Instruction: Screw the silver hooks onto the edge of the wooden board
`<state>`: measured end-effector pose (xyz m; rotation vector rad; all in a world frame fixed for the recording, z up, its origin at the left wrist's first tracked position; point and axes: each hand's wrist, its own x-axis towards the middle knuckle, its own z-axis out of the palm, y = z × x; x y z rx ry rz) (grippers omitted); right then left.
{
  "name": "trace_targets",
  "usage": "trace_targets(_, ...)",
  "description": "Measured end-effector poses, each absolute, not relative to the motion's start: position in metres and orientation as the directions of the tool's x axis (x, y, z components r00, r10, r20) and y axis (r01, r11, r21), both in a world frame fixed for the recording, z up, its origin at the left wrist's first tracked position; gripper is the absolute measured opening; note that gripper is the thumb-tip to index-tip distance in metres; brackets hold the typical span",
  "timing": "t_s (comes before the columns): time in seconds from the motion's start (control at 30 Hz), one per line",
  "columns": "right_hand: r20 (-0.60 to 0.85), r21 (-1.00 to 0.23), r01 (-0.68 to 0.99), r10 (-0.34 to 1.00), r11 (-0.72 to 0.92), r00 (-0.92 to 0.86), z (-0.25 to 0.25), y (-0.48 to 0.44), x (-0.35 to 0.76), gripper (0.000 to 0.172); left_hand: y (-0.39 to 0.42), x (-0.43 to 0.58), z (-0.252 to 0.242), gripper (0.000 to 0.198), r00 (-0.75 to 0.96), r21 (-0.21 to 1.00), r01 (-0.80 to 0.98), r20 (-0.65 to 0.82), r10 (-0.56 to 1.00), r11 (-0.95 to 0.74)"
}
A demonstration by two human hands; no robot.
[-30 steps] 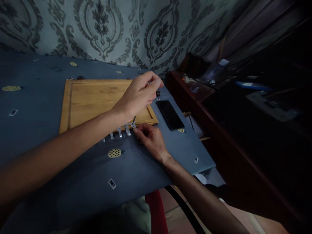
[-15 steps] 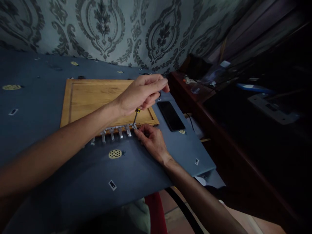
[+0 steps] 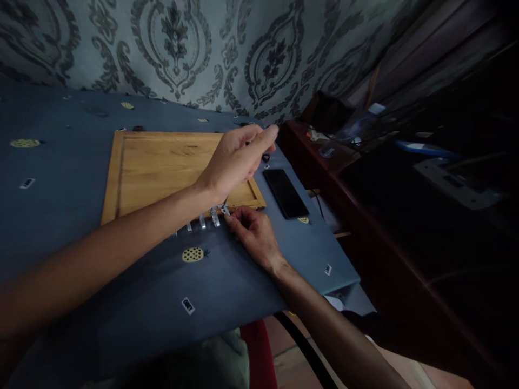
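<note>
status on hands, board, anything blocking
Left hand curled above board, grip hidden. Right hand at end metal tab. Board flat on table. Phone right of it, clear of both hands.

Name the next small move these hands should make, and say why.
Probably a small turn of the thin tool with the left hand: its shaft points down at the rightmost metal piece along the near edge of the wooden board, and the right hand has its fingertips at that piece, apparently steadying it.

The head view looks forward and down, from close by, at the wooden board.
</note>
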<state>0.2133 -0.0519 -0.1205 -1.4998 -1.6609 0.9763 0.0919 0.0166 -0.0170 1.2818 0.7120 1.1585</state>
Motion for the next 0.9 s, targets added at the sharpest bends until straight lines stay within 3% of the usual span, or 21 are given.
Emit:
trace_targets(0.2,0.001,-0.876,0.480,0.995,0.048,-0.098,-0.118,-0.051,0.213,0.033,0.030,0.087,-0.016,0.042,0.665,0.977,-0.210,0.178,0.726,-0.047)
trace_targets(0.33,0.005,-0.874,0.483,0.996,0.048,-0.088,-0.119,-0.052,0.213,0.034,0.034,0.083,-0.012,0.042,0.746,0.985,-0.170,0.136,0.651,-0.011)
trace_targets(0.43,0.006,-0.872,0.486,0.996,0.051,-0.093,-0.119,-0.052,0.213,0.033,0.032,0.081,-0.013,0.041,0.683,0.989,-0.115,0.149,0.715,-0.096)
trace_targets(0.53,0.012,-0.869,0.491,0.995,0.059,-0.098,-0.121,-0.051,0.213,0.033,0.026,0.082,-0.016,0.035,0.497,0.971,-0.103,0.239,0.834,-0.216)
trace_targets(0.67,0.009,-0.863,0.502,0.995,0.056,-0.096,-0.122,-0.051,0.213,0.034,0.016,0.086,-0.017,0.036,0.315,0.972,-0.178,0.204,0.927,-0.153)
trace_targets(0.8,0.002,-0.867,0.496,0.995,0.051,-0.098,-0.120,-0.051,0.214,0.033,0.013,0.091,-0.017,0.041,0.285,0.964,-0.238,0.189,0.940,-0.121)
trace_targets(0.9,0.004,-0.870,0.491,0.995,0.051,-0.096,-0.119,-0.051,0.213,0.033,0.016,0.092,-0.018,0.044,0.361,0.963,-0.223,0.226,0.905,-0.151)
